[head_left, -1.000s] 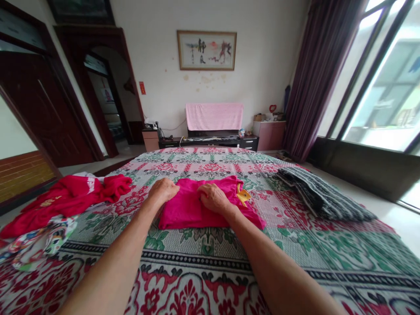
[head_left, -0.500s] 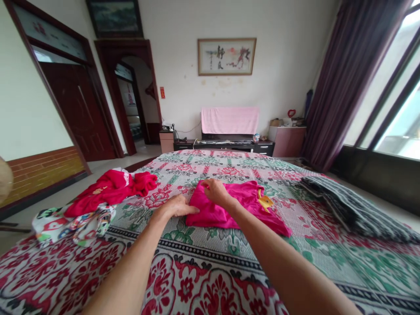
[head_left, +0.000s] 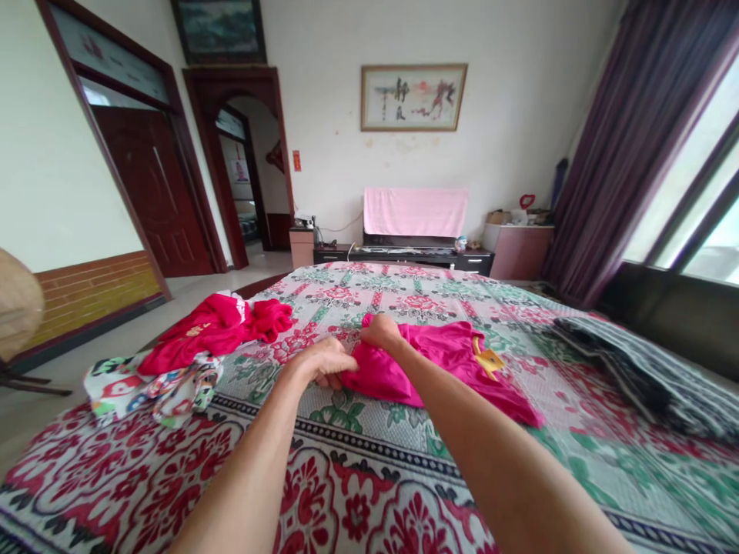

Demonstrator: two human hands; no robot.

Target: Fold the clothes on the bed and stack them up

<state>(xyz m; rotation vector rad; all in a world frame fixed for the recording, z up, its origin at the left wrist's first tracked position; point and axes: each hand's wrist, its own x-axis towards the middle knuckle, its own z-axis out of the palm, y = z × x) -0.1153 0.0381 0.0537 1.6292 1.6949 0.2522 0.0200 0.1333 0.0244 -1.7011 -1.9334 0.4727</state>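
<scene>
Head view: a floral cover [head_left: 346,492] in red, green and white spreads across the broad surface in front of the person. A purple curtain [head_left: 640,146] hangs beside the window at the right, and a dark red door [head_left: 153,185] stands at the left. A low black cabinet [head_left: 335,255] runs along the far wall, below a framed picture [head_left: 414,98]. A pink cloth [head_left: 416,211] drapes over something dark on that cabinet.

On the cover's right side lies a folded dark striped cloth [head_left: 647,377]. On its left side red clothing [head_left: 196,335] lies bunched, touching a white patterned cloth [head_left: 118,385].

Between these, well apart from both, the magenta garment [head_left: 447,350] lies on the cover, wrinkled, its left end at the hands. The right hand [head_left: 381,332] is curled into a fist around the cloth at the far left corner. The left hand [head_left: 330,360] bends its fingers at the near left edge, thumb against the cloth; whether it pinches any fabric cannot be told. A small yellow piece [head_left: 489,360] shows at the garment's right part.
</scene>
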